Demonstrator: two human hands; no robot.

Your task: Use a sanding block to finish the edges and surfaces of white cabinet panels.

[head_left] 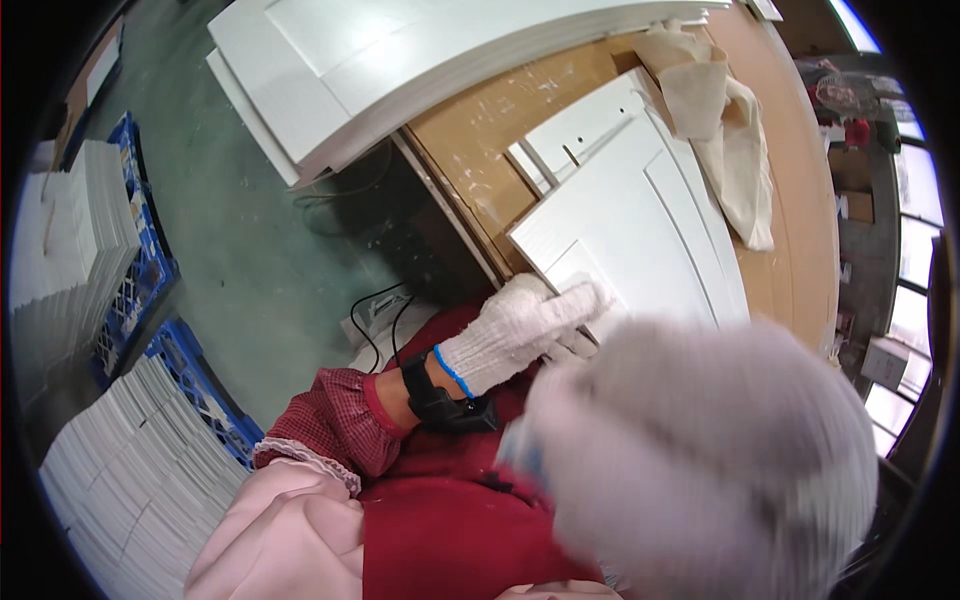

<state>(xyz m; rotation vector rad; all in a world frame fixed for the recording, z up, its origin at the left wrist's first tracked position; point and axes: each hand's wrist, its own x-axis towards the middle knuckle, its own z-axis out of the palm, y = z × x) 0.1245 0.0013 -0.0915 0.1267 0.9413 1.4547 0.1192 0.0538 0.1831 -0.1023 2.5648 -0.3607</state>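
My left hand (525,325), in a white knitted glove with a blue cuff edge, grips the near edge of a white panel (640,220). Its thumb lies over the panel's face, and the other fingers are partly hidden at the edge. The panel has a raised frame pattern and rests on other white pieces on the tan table. Close to the camera, my right hand (700,450), also in a pale glove, is a large motion smear covering the panel's lower right. Its fingers cannot be made out, nor whether they hold anything.
A stack of white panels (390,50) overhangs the table's far left. Beige cloth (715,110) lies beyond the held panel on the tan tabletop (480,115). On the green floor at left, piles of white boards (140,480) stand by blue pallets (205,390). A black cable (370,320) hangs near my left wrist.
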